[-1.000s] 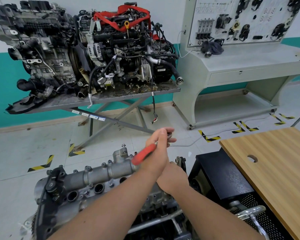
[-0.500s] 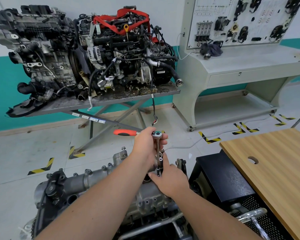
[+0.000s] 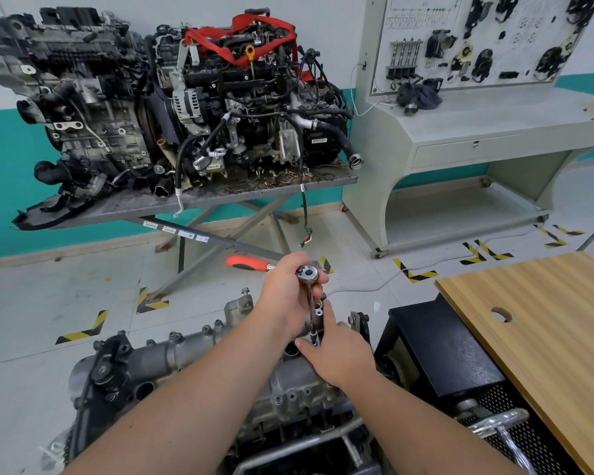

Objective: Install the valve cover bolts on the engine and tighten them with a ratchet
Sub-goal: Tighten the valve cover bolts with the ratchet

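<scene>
The grey engine with its valve cover [image 3: 186, 351] lies at the bottom centre. My left hand [image 3: 287, 291] grips the head of a ratchet [image 3: 307, 271]. Its red handle [image 3: 246, 262] points left. A chrome extension [image 3: 312, 310] runs straight down from the ratchet head to the far right end of the cover. My right hand [image 3: 336, 351] pinches the lower end of that extension with thumb and fingers, right at the cover. The bolt under the socket is hidden. Several bolt heads [image 3: 206, 328] show along the cover's far edge.
A black perforated cabinet [image 3: 453, 358] stands right of the engine, with a wooden tabletop [image 3: 546, 323] beyond it. Behind, two engines sit on a metal stand [image 3: 192, 200]. A grey training bench [image 3: 494, 132] stands at the back right. Hazard tape marks the floor.
A second ago the ratchet handle pointed down-left, towards me; my left hand has since brought it level, pointing left. In the last half second little has moved.
</scene>
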`<state>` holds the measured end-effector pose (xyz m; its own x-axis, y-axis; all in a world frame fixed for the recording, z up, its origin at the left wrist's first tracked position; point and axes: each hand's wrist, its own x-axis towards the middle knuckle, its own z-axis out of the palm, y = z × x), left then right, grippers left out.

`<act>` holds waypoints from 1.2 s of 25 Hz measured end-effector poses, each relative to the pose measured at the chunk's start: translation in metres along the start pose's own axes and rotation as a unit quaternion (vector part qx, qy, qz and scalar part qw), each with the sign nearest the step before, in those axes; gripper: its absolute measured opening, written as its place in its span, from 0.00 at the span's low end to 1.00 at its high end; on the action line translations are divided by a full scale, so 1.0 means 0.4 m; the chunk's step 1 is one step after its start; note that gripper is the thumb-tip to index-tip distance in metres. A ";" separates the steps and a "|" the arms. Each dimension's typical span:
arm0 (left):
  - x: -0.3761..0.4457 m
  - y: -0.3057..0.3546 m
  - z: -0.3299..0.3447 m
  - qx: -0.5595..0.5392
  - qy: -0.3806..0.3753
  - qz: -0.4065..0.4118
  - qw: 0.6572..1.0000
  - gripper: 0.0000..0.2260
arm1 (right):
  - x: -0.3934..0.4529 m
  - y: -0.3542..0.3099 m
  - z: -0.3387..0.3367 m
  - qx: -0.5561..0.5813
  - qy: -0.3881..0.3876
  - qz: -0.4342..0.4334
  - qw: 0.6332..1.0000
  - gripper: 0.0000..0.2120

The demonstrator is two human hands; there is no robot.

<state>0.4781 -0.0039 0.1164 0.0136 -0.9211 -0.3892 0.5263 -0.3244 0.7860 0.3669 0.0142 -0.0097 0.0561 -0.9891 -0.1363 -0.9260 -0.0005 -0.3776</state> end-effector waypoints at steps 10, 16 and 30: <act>0.004 0.064 0.024 0.203 -0.018 -0.058 0.977 0.04 | -0.004 0.000 -0.003 0.008 0.005 -0.008 1.000 0.45; 0.018 0.059 0.029 0.099 0.112 0.028 0.988 0.10 | 0.002 0.001 0.002 0.008 -0.001 -0.003 1.000 0.47; 0.028 0.095 0.059 0.598 -0.123 0.065 0.789 0.11 | 0.002 0.004 -0.002 0.004 -0.008 -0.011 1.000 0.46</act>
<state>0.4783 -0.0316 0.1531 -0.2414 -0.9299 -0.2776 -0.6465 -0.0592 0.7606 0.3650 0.0133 -0.0095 0.0816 -0.9864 -0.1427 -0.9212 -0.0200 -0.3886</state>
